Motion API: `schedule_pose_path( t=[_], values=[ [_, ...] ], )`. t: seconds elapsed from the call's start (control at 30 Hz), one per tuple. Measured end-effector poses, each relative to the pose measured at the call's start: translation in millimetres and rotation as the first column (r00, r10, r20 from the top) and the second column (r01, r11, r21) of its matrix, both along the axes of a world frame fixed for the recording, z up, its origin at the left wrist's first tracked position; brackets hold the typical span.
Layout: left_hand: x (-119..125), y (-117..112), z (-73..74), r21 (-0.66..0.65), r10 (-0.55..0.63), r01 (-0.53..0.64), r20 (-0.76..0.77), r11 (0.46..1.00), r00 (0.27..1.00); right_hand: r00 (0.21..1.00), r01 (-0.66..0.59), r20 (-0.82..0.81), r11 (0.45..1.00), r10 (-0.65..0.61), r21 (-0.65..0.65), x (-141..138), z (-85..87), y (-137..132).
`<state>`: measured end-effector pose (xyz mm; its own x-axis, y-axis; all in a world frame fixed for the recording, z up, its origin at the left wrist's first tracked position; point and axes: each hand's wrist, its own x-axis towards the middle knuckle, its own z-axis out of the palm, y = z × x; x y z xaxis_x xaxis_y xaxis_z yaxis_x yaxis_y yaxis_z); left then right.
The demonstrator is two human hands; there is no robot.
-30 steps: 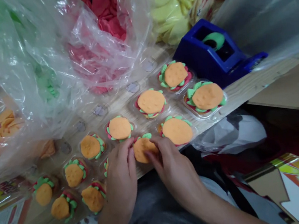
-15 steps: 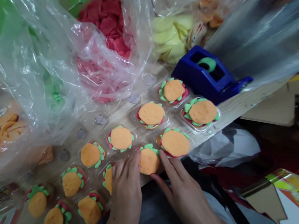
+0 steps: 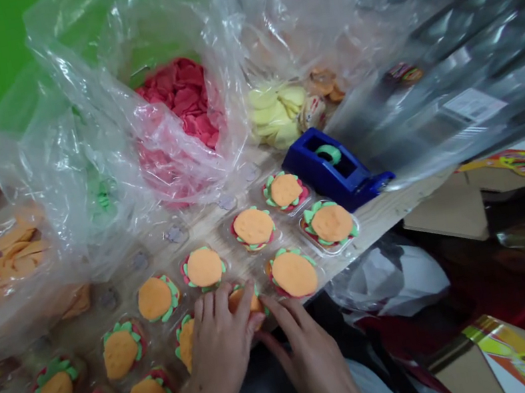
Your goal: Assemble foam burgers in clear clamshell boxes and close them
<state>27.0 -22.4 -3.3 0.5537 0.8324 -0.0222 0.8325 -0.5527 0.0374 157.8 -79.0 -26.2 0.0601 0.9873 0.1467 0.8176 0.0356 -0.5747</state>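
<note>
Burger point(image 3: 244, 300) of orange and green clay, lower middle of the frame, near the front edge of the wooden table point(image 3: 374, 227). Left hand point(image 3: 220, 346) lies over it, fingers on top; right hand point(image 3: 304, 358) just beside, fingertips at its lower rim. Hands close together; grip unclear. Risks: a loose hold could let it drop over the edge; a careless sideways shift could knock the neighbouring burger point(image 3: 294, 274).
</note>
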Motion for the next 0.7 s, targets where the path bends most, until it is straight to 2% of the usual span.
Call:
schedule_pose_path(
  t=[0.17, 0.37, 0.57, 0.7],
  values=[
    [-2, 1, -0.9, 0.143, -0.051, 0.044, 0.046, 0.989, 0.998, 1.000, -0.008, 0.012, 0.998, 0.008, 0.063, -2, -6.9, -3],
    [1, -3, -4.7, 0.168, -0.114, 0.090, 0.137, 0.982, 0.984, 0.992, -0.029, 0.125, 0.993, 0.015, 0.116, -2, -7.2, -4],
    [-3, 2, 0.4, 0.092, -0.042, 0.021, 0.225, 0.996, 0.973, 0.986, -0.110, 0.140, 0.989, 0.095, 0.103, 10, 14.7, 8],
    [-19, 0, 12.6, 0.057, 0.111, -0.129, 0.244, 0.990, 0.963, 0.980, -0.141, 0.148, 0.988, 0.130, 0.063, 9, 18.8, 21]
  ],
)
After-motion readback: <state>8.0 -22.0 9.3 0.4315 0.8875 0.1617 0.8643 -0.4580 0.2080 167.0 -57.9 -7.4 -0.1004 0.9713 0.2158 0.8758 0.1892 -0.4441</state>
